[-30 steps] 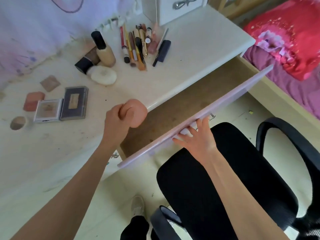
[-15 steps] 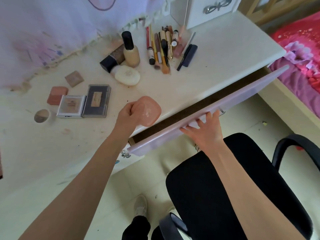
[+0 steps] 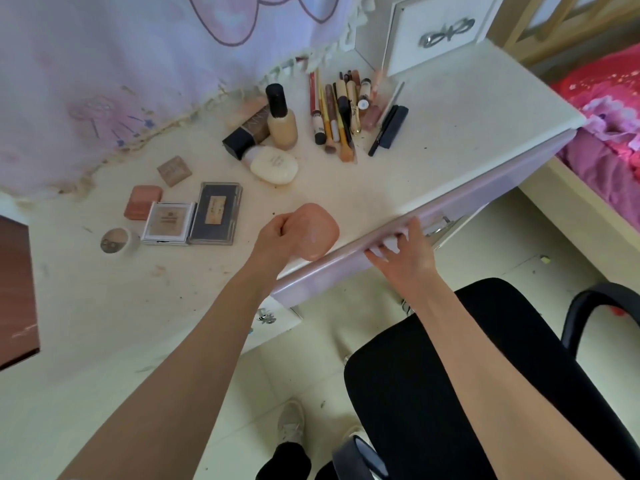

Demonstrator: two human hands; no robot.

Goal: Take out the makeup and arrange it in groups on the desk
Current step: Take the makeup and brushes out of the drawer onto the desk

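A round peach plastic case (image 3: 317,232) is held in the left hand (image 3: 277,235), above the white desk (image 3: 433,133). The flat cases (image 3: 194,218) lie to its left. The pale purple drawer front (image 3: 450,209) is touched by the right hand (image 3: 403,252), fingers fairly straight.

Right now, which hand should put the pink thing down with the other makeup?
The left hand. It already holds the pink case above the desk, near the compacts. The right hand is busy on the drawer front.
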